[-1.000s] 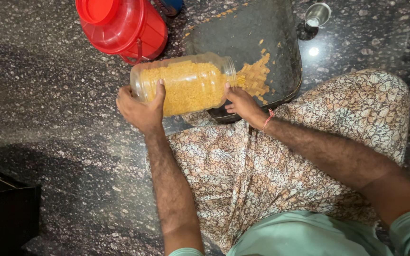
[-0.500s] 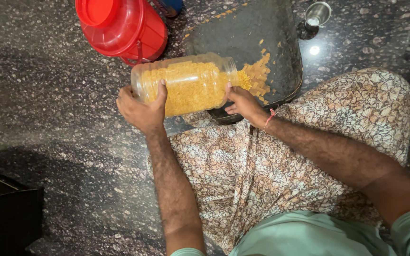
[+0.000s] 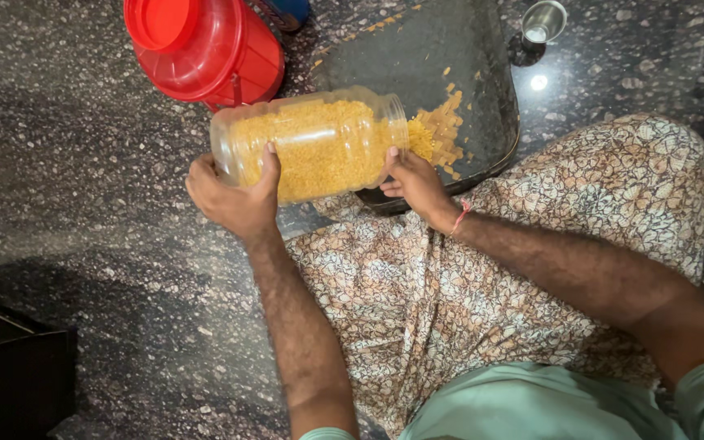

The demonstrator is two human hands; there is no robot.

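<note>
Now: left hand (image 3: 234,200) grips jar (image 3: 311,147) bottom | right hand (image 3: 417,183) grips its mouth end | yellow grains (image 3: 442,134), maybe lentils, on dark tray (image 3: 442,57), top middle

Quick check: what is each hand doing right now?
Left hand: gripping the base of the clear plastic jar of yellow grains.
Right hand: holding the jar's mouth end.

left hand (image 3: 234,200) curled with thumb up, right hand (image 3: 417,183) fingers bent, thin red thread on right wrist, both arms stretched forward
</note>
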